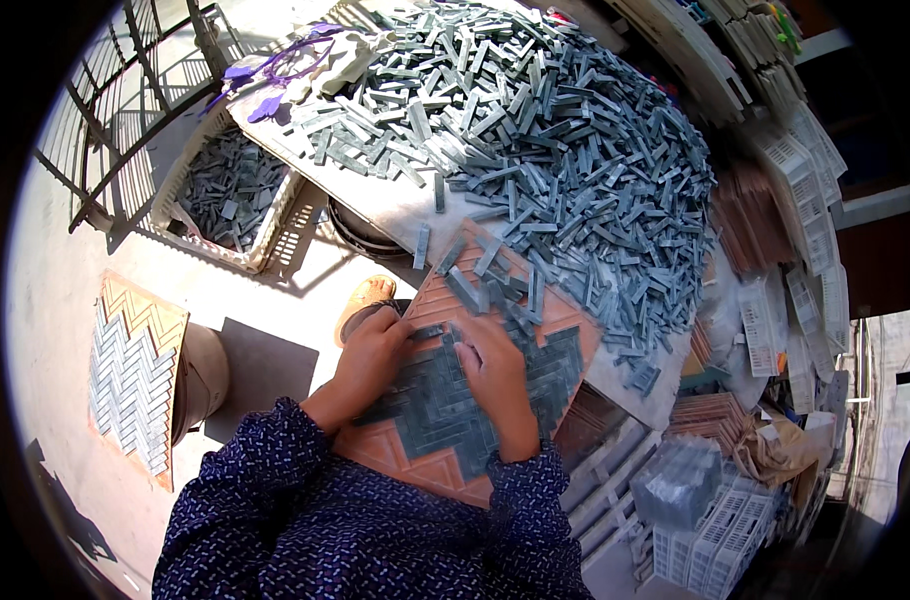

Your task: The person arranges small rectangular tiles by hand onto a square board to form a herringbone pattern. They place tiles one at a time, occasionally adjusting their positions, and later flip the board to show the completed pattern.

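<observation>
An orange mould tray [370,440] with herringbone slots lies tilted in front of me, its far part resting against the heaped table. Dark grey stone strips [430,400] fill much of its middle, while slots along the near and far edges show bare orange. At the tray's left edge my left hand [370,360] is closed, its fingertips pinching one short dark strip [427,332]. My right hand [495,372] is over the middle of the tray with fingers curled; whatever they hold is hidden and blurred. Several loose strips [463,290] lie on the tray's far corner.
A large heap of grey strips [535,120] covers the table [375,200]. At left, a cream plastic crate [275,225] holds broken pieces. A filled herringbone tray [135,375] leans against a bucket [203,375]. White crates [715,520] and stacked orange trays [750,215] stand at right.
</observation>
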Tool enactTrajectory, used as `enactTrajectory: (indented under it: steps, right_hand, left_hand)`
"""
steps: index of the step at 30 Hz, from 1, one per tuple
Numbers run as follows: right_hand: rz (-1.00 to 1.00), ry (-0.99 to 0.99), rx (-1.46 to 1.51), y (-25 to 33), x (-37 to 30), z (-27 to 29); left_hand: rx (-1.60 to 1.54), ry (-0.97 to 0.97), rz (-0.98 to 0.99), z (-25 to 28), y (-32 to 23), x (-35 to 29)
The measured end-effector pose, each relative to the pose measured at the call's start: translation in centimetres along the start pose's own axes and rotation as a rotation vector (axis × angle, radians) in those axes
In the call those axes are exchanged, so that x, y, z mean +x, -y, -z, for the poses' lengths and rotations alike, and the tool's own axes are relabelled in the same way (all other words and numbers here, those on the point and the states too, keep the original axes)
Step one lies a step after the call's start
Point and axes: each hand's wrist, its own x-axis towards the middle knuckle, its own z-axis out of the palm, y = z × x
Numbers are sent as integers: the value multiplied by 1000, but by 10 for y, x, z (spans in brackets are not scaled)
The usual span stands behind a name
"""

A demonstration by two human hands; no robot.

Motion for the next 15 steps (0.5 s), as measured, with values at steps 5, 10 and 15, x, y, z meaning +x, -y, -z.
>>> enactTrajectory:
  steps: [5, 10, 15]
  right_hand:
    - [-119, -111, 88, 9, -28, 11]
    - [-283, -149, 106, 16, -71, 29]
    - [-349, -128, 73, 13, -104, 35]
  left_hand:
    - [77, 37, -52, -2, -4, 6]
    - [-96, 13, 54, 5, 4, 32]
    - [114, -163, 68, -4, 28, 83]
